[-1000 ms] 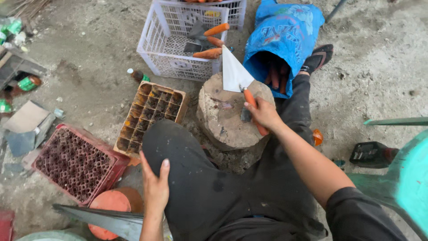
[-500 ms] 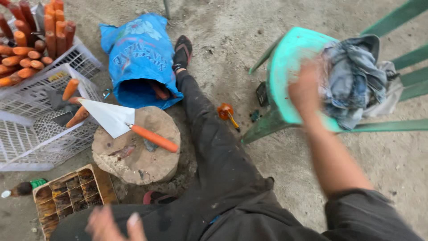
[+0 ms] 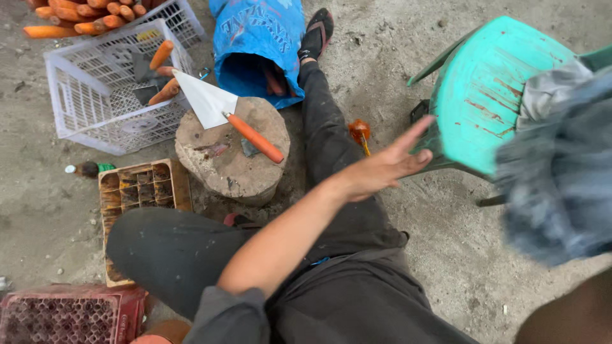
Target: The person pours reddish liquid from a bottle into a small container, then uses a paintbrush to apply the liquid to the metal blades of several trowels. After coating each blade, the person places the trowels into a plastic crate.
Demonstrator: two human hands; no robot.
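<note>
My left hand (image 3: 389, 167) is open with fingers spread, reaching across my legs toward the teal plastic chair (image 3: 484, 95) and holding nothing. A grey cloth (image 3: 554, 178) hangs blurred, close to the camera, at the right, lifted off the chair. My right forearm (image 3: 564, 315) rises under it at the bottom right, and the cloth hides the hand. A knife with a wide white blade (image 3: 204, 99) and orange handle (image 3: 255, 138) lies untouched on the round wooden block (image 3: 217, 165) in front of me.
A white plastic crate (image 3: 95, 108) with orange pieces stands at the far left, with more piled behind it. A blue sack (image 3: 258, 38) lies open beyond the block. A wooden grid tray (image 3: 137, 191) and a red grid tray (image 3: 64, 315) sit at the left. The floor is bare dirt.
The right hand let go of the knife, reached to the chair and took the cloth, which is now raised. The left hand swung from my knee across toward the chair.
</note>
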